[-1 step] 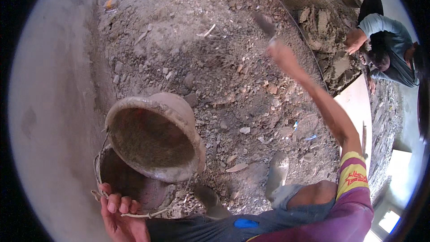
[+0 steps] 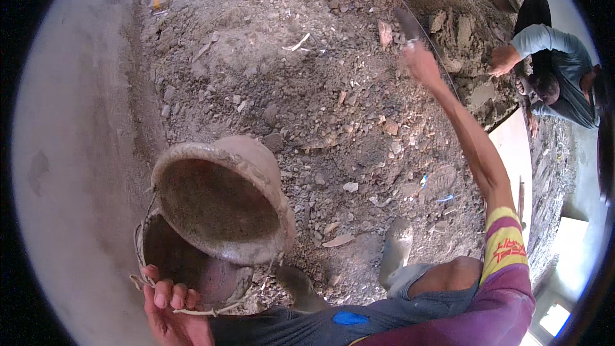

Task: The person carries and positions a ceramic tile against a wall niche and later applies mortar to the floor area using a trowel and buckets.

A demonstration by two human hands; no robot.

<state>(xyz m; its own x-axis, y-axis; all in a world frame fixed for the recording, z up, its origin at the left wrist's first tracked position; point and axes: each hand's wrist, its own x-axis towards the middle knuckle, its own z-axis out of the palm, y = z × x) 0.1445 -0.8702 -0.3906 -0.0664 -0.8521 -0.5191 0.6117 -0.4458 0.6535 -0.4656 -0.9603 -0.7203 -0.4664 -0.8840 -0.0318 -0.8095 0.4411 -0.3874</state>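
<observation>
My left hand (image 2: 174, 307) is closed around the rope handle (image 2: 205, 311) of a mortar-stained bucket (image 2: 182, 263) at the lower left. A second bucket (image 2: 218, 205) leans over it, tilted so that its mouth faces me; its inside is coated with grey-brown residue. My right arm reaches far out over the rubble. In my right hand (image 2: 423, 66) is a trowel (image 2: 406, 24), its dark blade pointing up and away, just left of a string line (image 2: 442, 64). Beyond that line lies a heap of wet mortar (image 2: 464, 32).
A co-worker (image 2: 564, 77) crouches at the far right, one hand by the mortar. A pale board (image 2: 512, 147) lies below the heap. A plastered wall (image 2: 77, 154) runs along the left. Stones and broken bits cover the dirt floor (image 2: 327, 109). My boots (image 2: 397, 250) stand near the buckets.
My right hand and the trowel have moved right and farther away, toward the string line. A reddish brick piece now shows left of the blade. My left hand and the buckets stay nearly still.
</observation>
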